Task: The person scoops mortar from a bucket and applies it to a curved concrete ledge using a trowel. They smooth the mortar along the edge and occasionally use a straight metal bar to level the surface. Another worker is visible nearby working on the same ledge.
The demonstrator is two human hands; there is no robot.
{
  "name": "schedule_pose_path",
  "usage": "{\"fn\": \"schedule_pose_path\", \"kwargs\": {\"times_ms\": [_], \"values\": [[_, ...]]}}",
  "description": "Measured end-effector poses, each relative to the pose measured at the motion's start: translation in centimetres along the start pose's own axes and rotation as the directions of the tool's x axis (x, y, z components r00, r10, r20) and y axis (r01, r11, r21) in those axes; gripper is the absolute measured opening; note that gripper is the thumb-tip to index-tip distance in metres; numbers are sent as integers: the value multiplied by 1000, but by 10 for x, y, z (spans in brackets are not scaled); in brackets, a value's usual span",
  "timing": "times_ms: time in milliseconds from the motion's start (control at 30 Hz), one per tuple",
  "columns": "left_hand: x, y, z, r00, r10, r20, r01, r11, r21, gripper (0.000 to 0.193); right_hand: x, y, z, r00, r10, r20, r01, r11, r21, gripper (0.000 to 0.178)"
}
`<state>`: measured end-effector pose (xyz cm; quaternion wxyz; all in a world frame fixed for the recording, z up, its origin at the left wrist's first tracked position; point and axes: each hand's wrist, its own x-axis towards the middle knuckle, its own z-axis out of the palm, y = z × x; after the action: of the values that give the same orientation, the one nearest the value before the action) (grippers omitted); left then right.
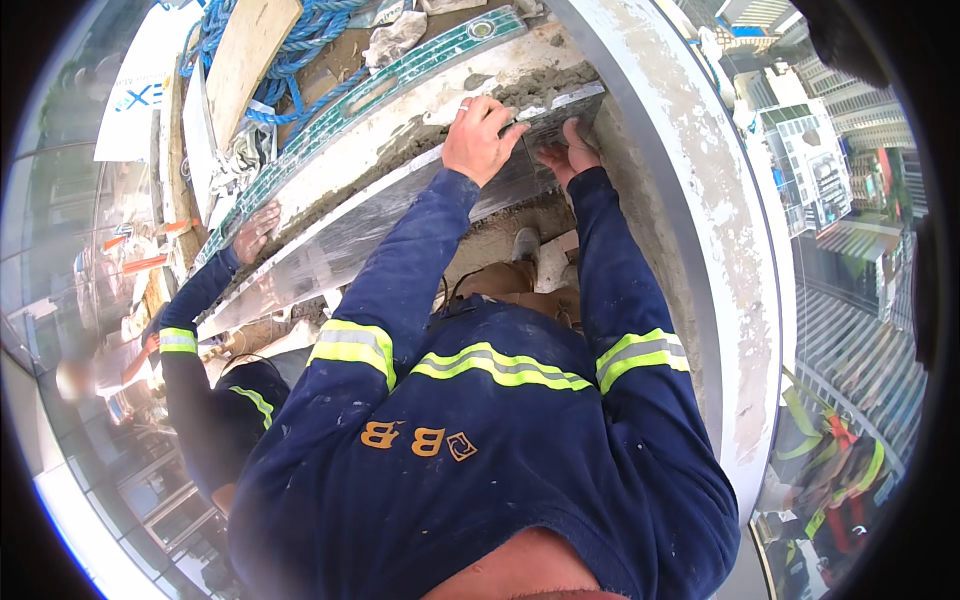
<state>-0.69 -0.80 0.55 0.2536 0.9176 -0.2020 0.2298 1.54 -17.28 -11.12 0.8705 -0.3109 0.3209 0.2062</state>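
Two bare hands at the top edge of a grey slab, with a second person's hand farther along

Head view, read as a clock face around the middle of the picture: the slab [330,245] slants across the upper half from 1 o'clock down to 9, its smooth, shiny face toward the person. Rough, grey-brown mortar [540,92] lies along its top edge, next to a pale, patchy ledge [410,118].

The left hand [482,138] is at 12 o'clock, over the slab's top edge, its fingers bent and its thumb pointing toward 1; whether it grips the edge, I cannot tell. The right hand [570,155] is at 1 o'clock, near the slab's upper end. It is open, thumb raised and fingers pointing toward the left hand, right by the slab's face; it is not closed around anything.

At about 10 o'clock, a co-worker's hand [258,232] rests at the slab's top edge, well apart from the person's own hands. The co-worker's dark sleeve [200,290] comes up from 8 o'clock.

Beyond the ledge, a long green level [428,56] lies alongside it, from 12 to 10 o'clock. Blue rope [290,55] is heaped at 11, with a wooden board [250,65] beside it. A white sheet [130,115] stands at 10. A broad, pale frame [735,230] curves from 1 o'clock to 4, and buildings [810,150] show outside it at 2. Below the hands, near 1 o'clock, a shoe [527,243] shows.
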Motion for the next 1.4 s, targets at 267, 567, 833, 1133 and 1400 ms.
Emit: {"fn": "schedule_pose_path", "kwargs": {"times_ms": [267,567,833,1133,1400], "values": [[-1,-3,4,1000,19,-9,-18,996,86,22,30,0,-27,969,21,247,-32,999,43,49],[9,7,-2,983,-166,78,164,986,35,29,43,-4,-43,996,69,52,-75,990,116,93],[9,4,3,988,-135,70,133,991,28,29,51,0,-45,998,59,20,-60,994,96,105],[6,2,3,989,-136,61,135,991,17,28,56,2,-47,995,29,95,-41,990,136,84],[7,2,4,991,-135,27,135,991,-4,26,75,19,-70,994,88,-61,-83,993,82,57]]}}
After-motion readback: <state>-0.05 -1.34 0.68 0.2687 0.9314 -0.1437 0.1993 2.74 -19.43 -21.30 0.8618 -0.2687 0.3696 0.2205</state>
